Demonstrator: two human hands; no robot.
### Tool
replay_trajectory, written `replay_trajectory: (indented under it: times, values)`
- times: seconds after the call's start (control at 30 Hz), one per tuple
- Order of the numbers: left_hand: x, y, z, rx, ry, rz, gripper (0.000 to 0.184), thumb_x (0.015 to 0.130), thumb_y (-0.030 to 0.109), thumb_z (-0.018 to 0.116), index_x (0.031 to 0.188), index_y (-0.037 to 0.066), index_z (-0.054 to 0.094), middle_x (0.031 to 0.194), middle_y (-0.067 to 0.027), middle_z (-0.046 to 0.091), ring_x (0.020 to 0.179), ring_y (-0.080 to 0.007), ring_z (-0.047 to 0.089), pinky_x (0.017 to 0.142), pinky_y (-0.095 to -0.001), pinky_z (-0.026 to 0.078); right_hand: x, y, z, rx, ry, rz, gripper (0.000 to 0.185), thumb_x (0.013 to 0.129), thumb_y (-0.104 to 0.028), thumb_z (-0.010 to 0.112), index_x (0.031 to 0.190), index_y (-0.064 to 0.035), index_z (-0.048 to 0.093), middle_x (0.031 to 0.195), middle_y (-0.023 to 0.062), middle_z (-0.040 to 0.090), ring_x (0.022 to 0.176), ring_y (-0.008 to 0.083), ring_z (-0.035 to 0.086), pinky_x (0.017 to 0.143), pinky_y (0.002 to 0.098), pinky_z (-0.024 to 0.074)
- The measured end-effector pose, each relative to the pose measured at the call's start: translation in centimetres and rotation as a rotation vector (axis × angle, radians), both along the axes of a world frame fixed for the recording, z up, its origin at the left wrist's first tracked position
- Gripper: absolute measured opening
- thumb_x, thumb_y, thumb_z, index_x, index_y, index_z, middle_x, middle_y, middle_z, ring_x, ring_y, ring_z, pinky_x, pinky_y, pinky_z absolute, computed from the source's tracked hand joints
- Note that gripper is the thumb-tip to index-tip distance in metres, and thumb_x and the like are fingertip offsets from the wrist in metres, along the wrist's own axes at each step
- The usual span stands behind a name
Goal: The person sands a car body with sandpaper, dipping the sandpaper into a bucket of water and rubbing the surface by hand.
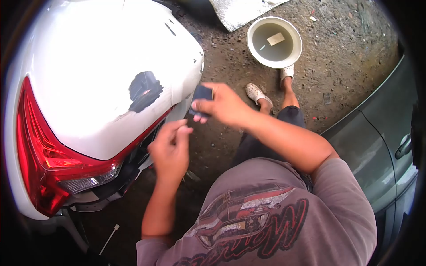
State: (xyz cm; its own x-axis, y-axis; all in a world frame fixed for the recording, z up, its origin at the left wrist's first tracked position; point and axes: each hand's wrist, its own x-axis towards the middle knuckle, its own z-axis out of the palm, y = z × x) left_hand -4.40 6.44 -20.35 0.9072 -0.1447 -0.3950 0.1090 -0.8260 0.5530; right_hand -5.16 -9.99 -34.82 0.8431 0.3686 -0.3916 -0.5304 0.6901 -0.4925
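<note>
Bodywork [88, 53], white and glossy, fills the far left, with a red tail light [49, 155] wrapping its lower corner, clear section toward the bottom. Below it, a thin pale stick [108, 239] lies in shadow. Dark grey patch [145, 91] on the white surface, ragged edges; smaller dark chips along the rim farther right. Next, the person's left hand [171, 146], raised just beside the bodywork, fingers loosely curled and motion-blurred; from where I stand, cannot tell whether it holds anything. Just above and right of it, a dark block [202, 95], gripped in the right hand [224, 104], thumb across its face. Block is near the bodywork's edge; contact uncertain. Silvery sheet [242, 13] at the top, on rough dirt ground [337, 57]. Person wears a faded printed shirt [248, 177], dark shorts [290, 115], pale clogs [257, 93]. Beyond the feet, a pale basin [284, 63] of murky water, pale slab [276, 39] within. Far right: grey-green car [364, 146], door handle [403, 147] showing.
</note>
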Motion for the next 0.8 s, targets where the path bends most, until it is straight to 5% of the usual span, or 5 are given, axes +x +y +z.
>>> replay_trajectory:
  times: [0.07,0.13,0.23,0.53,0.8]
  values:
    - [2.0,1.4,6.3,0.276,-0.493,-0.504,0.018,0.101,-0.003,0.071,0.118,-0.007,0.073,0.109,-0.0154,0.078,0.100,-0.0229,0.076,0.092,-0.0341,0.061,3.2,-0.5,-1.7,-0.191,0.011,-0.049,0.016,0.103,-0.006,0.068,0.114,0.0051,0.066,0.090,0.0086,0.073,0.073,0.0136,0.072,0.064,0.0291,0.0600]
    - [3.3,4.0,11.3,0.069,-0.883,-0.453,0.020,0.101,-0.006,0.066,0.118,-0.016,0.068,0.118,-0.0272,0.075,0.103,-0.0311,0.075,0.096,-0.0392,0.061,6.6,-0.9,-3.2,-0.404,-0.017,0.032,0.013,0.100,-0.008,0.071,0.106,0.0029,0.068,0.084,0.0076,0.072,0.069,0.0129,0.068,0.059,0.0298,0.0530]
    - [7.1,9.9,18.4,0.418,-1.238,-0.561,0.034,0.106,-0.003,0.059,0.136,-0.017,0.054,0.127,-0.0334,0.070,0.114,-0.0386,0.073,0.105,-0.0463,0.059,9.9,0.4,-3.2,-0.411,-0.043,0.017,0.013,0.097,-0.009,0.073,0.101,0.0025,0.069,0.081,0.0071,0.072,0.068,0.0126,0.067,0.061,0.0303,0.0528]
    - [11.5,13.7,16.8,0.699,-1.470,-0.750,0.054,0.111,0.039,0.060,0.136,-0.008,0.061,0.143,-0.0226,0.056,0.137,-0.0365,0.056,0.118,-0.0514,0.045,12.7,2.6,-2.9,-0.837,-0.251,0.044,0.052,0.092,-0.016,0.079,0.133,0.0022,0.053,0.103,0.0239,0.076,0.096,0.0355,0.077,0.089,0.0460,0.0585]
    - [11.3,12.8,16.5,0.686,-1.481,-0.764,0.047,0.109,0.030,0.063,0.135,-0.009,0.060,0.136,-0.0221,0.062,0.136,-0.0375,0.058,0.118,-0.0527,0.046,15.0,2.7,-2.4,-0.849,-0.266,0.024,0.051,0.094,-0.018,0.076,0.134,0.0024,0.051,0.115,0.0342,0.073,0.113,0.0504,0.071,0.099,0.0511,0.0557]
